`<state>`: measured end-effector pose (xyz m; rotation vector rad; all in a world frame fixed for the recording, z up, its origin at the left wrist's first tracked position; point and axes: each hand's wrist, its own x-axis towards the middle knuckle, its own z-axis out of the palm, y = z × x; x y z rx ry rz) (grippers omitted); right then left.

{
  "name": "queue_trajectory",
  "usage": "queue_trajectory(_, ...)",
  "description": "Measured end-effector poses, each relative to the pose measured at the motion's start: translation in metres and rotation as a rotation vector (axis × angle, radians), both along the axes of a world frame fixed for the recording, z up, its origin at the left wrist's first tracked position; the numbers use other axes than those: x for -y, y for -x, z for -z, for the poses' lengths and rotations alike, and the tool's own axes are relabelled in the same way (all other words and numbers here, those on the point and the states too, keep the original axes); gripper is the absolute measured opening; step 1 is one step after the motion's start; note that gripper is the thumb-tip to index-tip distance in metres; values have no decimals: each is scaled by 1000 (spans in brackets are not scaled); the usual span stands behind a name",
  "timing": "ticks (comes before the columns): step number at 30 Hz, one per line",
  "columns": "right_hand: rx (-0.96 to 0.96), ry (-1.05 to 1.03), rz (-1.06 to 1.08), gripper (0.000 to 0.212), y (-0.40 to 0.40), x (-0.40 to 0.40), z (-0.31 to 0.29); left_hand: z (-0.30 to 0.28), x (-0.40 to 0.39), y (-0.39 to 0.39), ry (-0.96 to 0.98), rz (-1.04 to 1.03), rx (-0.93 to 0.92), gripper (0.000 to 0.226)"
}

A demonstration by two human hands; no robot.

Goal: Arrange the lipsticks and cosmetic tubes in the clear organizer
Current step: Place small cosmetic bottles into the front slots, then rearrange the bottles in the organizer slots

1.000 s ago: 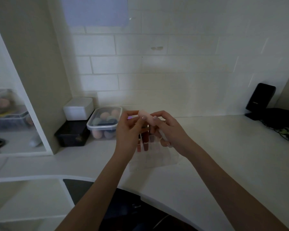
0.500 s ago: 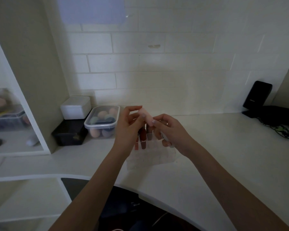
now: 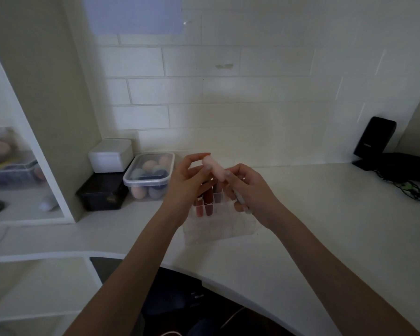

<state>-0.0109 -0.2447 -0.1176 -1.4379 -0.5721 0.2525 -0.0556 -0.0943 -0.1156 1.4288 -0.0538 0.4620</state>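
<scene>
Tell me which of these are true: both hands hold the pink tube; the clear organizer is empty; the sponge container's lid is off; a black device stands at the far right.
1. Both the left hand and right hand hold the pink tube: true.
2. The clear organizer is empty: false, reddish tubes stand in it.
3. The sponge container has its lid off: false, it is lidded.
4. A black device stands far right: true.

Organizer [image 3: 218, 226] was clear glossy plastic; desk [image 3: 325, 226] smooth matt white; wall tiles [image 3: 228, 88] smooth, faintly glossy; pink tube [image 3: 212, 167] matt.
</scene>
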Motion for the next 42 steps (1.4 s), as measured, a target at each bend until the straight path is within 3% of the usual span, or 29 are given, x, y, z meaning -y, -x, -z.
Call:
queue_trajectory(3, -1, -14, -28, 14, 0, -3, -7, -1, 2, 4, 68, 83, -6, 33)
queue_trajectory(8, 150, 107, -49, 33, -2, 1, -14, -7, 6, 9, 147, 197, -1, 60)
queue_trajectory(15, 359, 303, 38, 20, -9, 6, -28, -7, 8, 7, -73, 188, -34, 60)
queue_trajectory(20, 448, 368, 187, 24, -19, 4, -27, -1, 5, 5, -238, 1, -34, 65)
queue_trajectory(25, 470, 415, 244, 21, -17, -2, 3, 8, 2, 8, -426, -271, 15, 50)
queue_trajectory(29, 514, 434, 275, 25, -11, -6, 21, 14, 4, 8, -577, -334, 86, 40)
queue_trajectory(36, 402, 311, 380, 22, -10, 1, 11, 15, -3, 4, -558, -456, 100, 29)
queue_trajectory(42, 244, 215, 336, 19, -8, 3, 6, 11, 1, 9, -542, -406, 130, 26)
